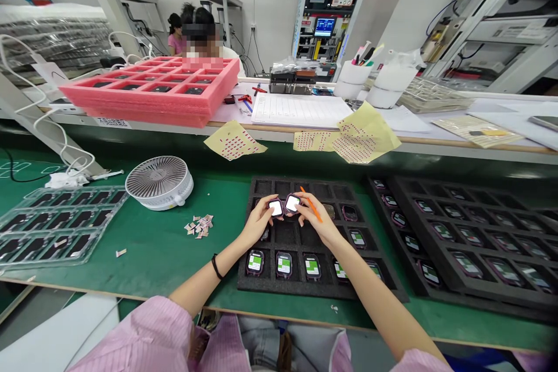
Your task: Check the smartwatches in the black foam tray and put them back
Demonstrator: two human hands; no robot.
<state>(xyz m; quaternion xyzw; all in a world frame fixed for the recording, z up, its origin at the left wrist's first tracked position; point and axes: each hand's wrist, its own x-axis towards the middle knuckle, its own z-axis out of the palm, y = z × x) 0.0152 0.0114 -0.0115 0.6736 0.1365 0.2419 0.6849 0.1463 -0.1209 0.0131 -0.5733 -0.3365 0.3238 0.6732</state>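
Over the black foam tray (pixel 279 284), my left hand (pixel 256 221) grips a watch body (pixel 275 208) with a bright white screen. My right hand (pixel 321 225) holds a second strapless watch (pixel 292 203), dark-rimmed and also lit white, close beside the first. A slim orange stick, perhaps a pen or tool (pixel 311 204), also rests in the right hand's fingers. Several watches with green and white screens, such as one watch (pixel 284 265), lie in the tray's front pockets. My right forearm hides part of that row.
More black foam trays (pixel 440 270) of watches are stacked at right. Left are a round fan (pixel 159 182), small paper scraps (pixel 199 225) and a clear plastic tray (pixel 61 218). A pink foam tray (pixel 148 84) sits on the shelf; a person (pixel 203 32) is behind it.
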